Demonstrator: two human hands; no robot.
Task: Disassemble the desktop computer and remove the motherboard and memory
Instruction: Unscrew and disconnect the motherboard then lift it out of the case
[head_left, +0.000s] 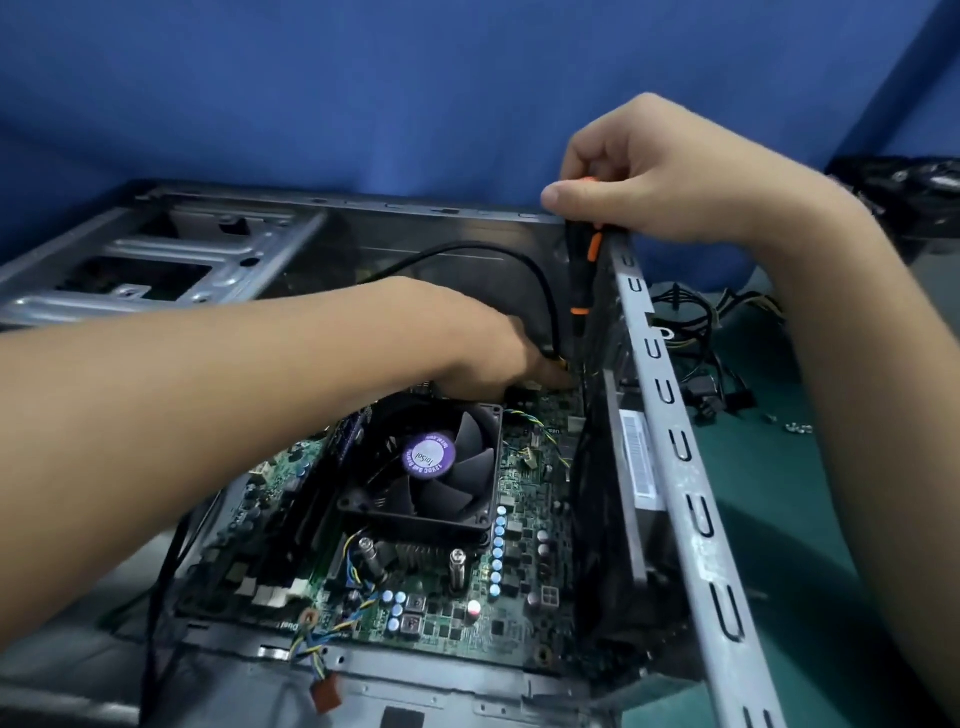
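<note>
Motherboard (441, 582) lies flat inside the open computer case (208, 249), low in the middle of the view, at about 6 o'clock. Its long side runs from near to far, from 6 o'clock up to 12 o'clock. On top of it sits a black fan (441, 467) with a purple sticker; the writing is upside down, and "12VDC" can be read. The word "Dual" is printed upside down on the near edge of the board. The right hand (639, 171), at 1 o'clock, has its fingers curled tight round the top of a black and orange screwdriver (584, 270). The screwdriver stands almost straight up, with its tip pointing down at the far right corner of the board. The left hand (483, 343) reaches in from 9 o'clock and touches down just beside the tip; its fingers are hidden, so their grip cannot be told. A black cable (493, 254) curves over this hand. A white barcode sticker (639, 457) is on the case wall at 3 o'clock.
</note>
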